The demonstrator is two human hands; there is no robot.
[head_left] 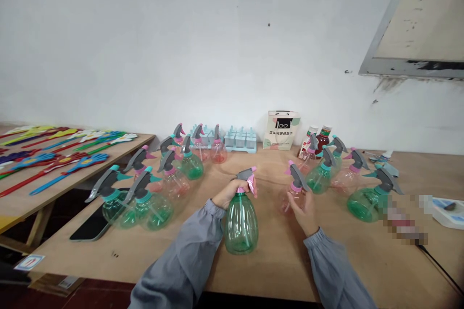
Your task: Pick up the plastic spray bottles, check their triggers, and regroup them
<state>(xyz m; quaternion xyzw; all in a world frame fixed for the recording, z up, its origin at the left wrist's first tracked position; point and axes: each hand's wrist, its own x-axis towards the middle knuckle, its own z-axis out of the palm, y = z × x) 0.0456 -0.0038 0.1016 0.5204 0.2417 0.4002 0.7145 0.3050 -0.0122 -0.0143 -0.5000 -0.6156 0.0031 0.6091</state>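
Near the middle of the table, my left hand [232,193] is closed round the neck of a green spray bottle [241,227] with a grey and pink trigger head. The bottle is upright, its ribbed see-through body facing me. To the right, my right hand [305,211] grips the side of a pink spray bottle [286,200], thumb in front; its far fingers are partly hidden. Another green spray bottle [319,178] stands just beyond that hand. On the left side are more spray bottles, among them a green one [154,210] with a teal nozzle.
A phone [90,224] lies at the left under the bottles. Along the wall stand light-blue popsicle moulds [241,139], a paper bag [281,130] and sauce bottles [324,139]. Colourful hand-shaped clappers [68,159] cover the left table. A white tray [449,215] sits far right.
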